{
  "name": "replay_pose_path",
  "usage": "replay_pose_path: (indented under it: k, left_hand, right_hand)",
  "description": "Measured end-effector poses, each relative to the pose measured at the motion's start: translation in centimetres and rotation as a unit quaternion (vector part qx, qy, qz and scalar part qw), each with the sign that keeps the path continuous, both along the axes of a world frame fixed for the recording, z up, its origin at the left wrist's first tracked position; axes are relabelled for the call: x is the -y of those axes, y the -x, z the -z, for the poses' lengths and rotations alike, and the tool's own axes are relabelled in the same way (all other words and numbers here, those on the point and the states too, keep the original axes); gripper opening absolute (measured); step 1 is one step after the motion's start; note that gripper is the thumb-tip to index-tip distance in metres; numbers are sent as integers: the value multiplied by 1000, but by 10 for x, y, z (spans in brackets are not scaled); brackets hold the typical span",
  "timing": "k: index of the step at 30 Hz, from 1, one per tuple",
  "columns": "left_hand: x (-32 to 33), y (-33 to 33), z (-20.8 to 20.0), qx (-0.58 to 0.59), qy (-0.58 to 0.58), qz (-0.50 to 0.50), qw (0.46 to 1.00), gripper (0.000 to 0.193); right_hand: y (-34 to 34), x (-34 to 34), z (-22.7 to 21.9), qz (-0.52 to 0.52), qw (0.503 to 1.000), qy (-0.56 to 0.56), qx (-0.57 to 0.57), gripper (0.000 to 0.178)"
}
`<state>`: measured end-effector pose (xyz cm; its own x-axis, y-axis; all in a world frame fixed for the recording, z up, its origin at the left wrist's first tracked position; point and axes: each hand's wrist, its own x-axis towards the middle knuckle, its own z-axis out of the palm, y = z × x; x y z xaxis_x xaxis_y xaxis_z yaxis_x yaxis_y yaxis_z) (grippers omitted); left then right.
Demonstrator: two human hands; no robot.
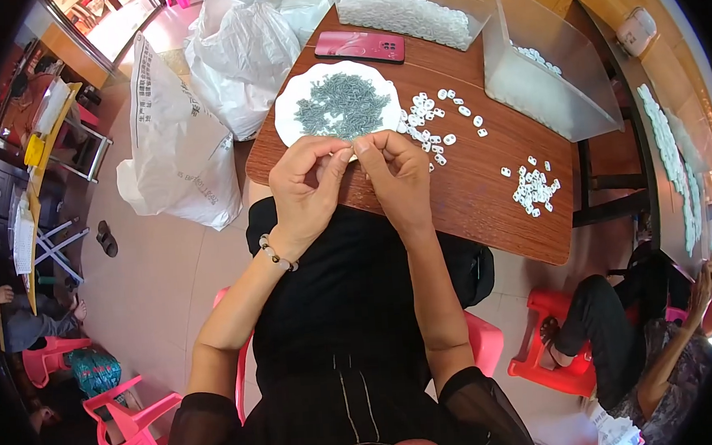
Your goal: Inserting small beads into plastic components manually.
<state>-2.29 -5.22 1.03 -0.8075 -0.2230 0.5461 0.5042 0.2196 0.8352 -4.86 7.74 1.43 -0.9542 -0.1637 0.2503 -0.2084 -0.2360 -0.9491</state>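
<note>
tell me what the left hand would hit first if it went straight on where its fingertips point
Most likely the right hand: the fingertips of the left hand point toward it, with little or no gap showing. Anything small between them is hard to make out.

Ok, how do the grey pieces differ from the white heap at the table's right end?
The grey pieces look thin and rod-like; the white heap holds broader pieces with dark marks.
The grey pieces lie on a white plate; the white heap sits straight on the brown table.
The grey pieces spread wider than the white heap.
Both are many small, loose items.
</note>
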Motion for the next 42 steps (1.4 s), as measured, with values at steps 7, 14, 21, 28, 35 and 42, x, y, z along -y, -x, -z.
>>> replay_pose_path:
  k: [7,14,21,28,35,42]
  left_hand:
    - [0,-1,3,-5,31,-27,999,6]
    - [-5,0,8,99,-67,-10,993,13]
    - [-1,1,-4,161,-63,37,984,17]
    - [3,4,-3,141,-106,75,981,17]
    - [3,-6,-6,142,-161,110,970,19]
    - [2,-7,-2,133,-140,88,977,15]
  right_hand:
    - [-6,4,1,14,1000,8,17,14]
    - [-2,6,2,146,931,-215,-255,6]
    - [9,5,2,141,903,-214,-345,10]
    - [3,3,8,41,984,-97,-145,6]
    - [2,-3,2,-32,999,-1,-30,8]
    - [-3,-2,-4,-33,999,-35,-8,12]
